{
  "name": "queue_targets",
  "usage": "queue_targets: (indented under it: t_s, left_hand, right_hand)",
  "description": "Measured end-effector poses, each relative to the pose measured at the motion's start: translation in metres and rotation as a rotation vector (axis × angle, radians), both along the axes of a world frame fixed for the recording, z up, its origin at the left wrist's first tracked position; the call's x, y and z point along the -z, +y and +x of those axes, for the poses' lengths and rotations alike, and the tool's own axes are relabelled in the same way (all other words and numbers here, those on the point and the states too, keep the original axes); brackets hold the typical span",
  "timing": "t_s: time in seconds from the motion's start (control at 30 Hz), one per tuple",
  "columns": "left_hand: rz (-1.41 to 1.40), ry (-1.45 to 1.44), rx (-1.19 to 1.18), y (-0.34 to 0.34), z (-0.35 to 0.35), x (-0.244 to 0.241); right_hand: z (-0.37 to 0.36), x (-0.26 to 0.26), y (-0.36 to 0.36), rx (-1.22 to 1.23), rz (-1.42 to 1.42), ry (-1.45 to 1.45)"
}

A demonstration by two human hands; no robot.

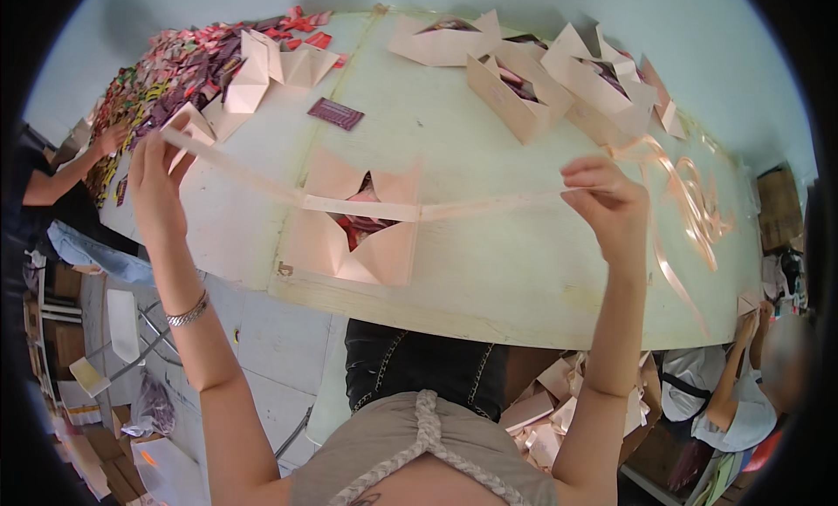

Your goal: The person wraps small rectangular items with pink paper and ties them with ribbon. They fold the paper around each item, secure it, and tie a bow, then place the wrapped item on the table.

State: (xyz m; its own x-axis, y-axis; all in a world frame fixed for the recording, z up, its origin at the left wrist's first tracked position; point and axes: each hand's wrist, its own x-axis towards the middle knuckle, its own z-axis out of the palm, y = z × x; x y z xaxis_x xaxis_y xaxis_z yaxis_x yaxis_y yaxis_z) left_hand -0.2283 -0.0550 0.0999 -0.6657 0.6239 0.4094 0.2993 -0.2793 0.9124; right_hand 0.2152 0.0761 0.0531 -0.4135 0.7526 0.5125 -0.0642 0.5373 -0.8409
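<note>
A pale pink folded paper box (386, 270) lies on the table before me, and small wrapped packets show through its star-shaped opening. Across the middle of that opening runs a pale pink satin ribbon (360, 207). One end is pinched in the fingers of my left hand (159, 185), raised over the table's left part. My right hand (609, 202) holds the other end between thumb and fingers, to the right of the box. Both ribbon lengths stretch nearly straight out from the box sides; the left one is slightly blurred.
A heap of wrapped packets (196, 67) covers the far left, beside another person's hand (112, 139). One purple packet (335, 113) lies alone. Several filled boxes (517, 94) stand at the back. Loose ribbons (694, 211) lie at right. A carton of folded boxes (550, 408) is below.
</note>
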Motion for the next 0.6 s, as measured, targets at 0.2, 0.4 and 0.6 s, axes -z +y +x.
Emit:
queue_targets:
  t_s: [0.2,0.4,0.6]
  left_hand:
    - [0.13,0.558,0.407,0.05,0.112,-0.041]
    - [-0.013,0.355,0.538,0.037,0.141,0.041]
    - [-0.453,0.461,0.512,0.041,0.147,0.039]
  right_hand:
    - [-0.159,-0.034,-0.004,-0.604,-0.106,0.104]
    - [-0.159,-0.044,-0.009,-0.311,-0.001,-0.068]
    - [-0.145,-0.041,-0.014,0.023,0.023,-0.011]
